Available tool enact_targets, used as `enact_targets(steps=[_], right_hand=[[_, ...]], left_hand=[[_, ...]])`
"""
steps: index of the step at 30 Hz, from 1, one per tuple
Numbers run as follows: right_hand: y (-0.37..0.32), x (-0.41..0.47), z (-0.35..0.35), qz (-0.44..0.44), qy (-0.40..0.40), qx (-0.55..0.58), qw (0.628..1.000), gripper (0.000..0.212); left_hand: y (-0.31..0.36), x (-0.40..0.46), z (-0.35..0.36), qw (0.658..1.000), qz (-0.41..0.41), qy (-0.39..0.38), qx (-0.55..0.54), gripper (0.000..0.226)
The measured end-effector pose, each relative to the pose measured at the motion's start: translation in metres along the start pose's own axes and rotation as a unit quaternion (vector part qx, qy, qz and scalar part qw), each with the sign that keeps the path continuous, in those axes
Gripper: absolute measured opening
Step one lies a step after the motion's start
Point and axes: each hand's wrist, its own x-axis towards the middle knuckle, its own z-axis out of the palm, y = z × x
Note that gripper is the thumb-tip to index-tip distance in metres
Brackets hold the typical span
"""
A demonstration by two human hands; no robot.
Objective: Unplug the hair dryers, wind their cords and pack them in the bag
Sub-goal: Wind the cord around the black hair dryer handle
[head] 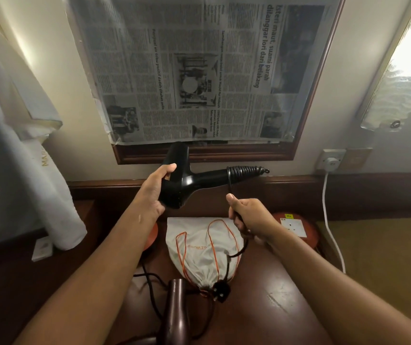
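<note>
My left hand grips the body of a black hair dryer, held up in front of the wall with its handle pointing right. Several turns of its black cord are wound around the handle. My right hand is closed on the free part of that cord below the handle; the cord runs down to a black plug lying on the table. A grey drawstring bag with orange strings lies flat on the table under my hands. A second, dark brown hair dryer lies near the bag's mouth.
An orange extension reel with a white socket sits to the right, its white cable plugged into the wall socket. A newspaper-covered mirror hangs above. White towels hang at left. The dark wooden table carries everything.
</note>
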Motion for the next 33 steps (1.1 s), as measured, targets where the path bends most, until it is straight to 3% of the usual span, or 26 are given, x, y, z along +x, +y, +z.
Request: enact_targets(steps=[4, 8, 14, 25, 30, 33], right_hand=[[0.017, 0.004, 0.002, 0.024, -0.063, 0.166, 0.984, 0.041], [0.026, 0.006, 0.003, 0.004, -0.087, 0.234, 0.968, 0.025], [0.027, 0.007, -0.001, -0.011, -0.047, 0.119, 0.992, 0.025], [0.024, 0.015, -0.016, 0.060, -0.053, -0.030, 0.996, 0.058], [0.018, 0.017, -0.029, 0.058, -0.116, 0.014, 0.991, 0.041], [0.011, 0.022, -0.040, 0.030, -0.107, -0.050, 0.992, 0.035]], left_hand=[[0.004, -0.002, 0.000, 1.000, -0.001, -0.008, 0.003, 0.048], [0.007, -0.003, -0.002, 1.000, 0.001, -0.011, 0.004, 0.038], [0.010, -0.004, -0.003, 1.000, -0.003, -0.017, 0.007, 0.036], [0.022, -0.010, -0.002, 0.999, 0.011, -0.053, -0.002, 0.021], [0.027, -0.013, -0.006, 0.998, 0.014, -0.063, 0.006, 0.021], [0.030, -0.013, -0.010, 0.997, 0.010, -0.075, 0.020, 0.024]])
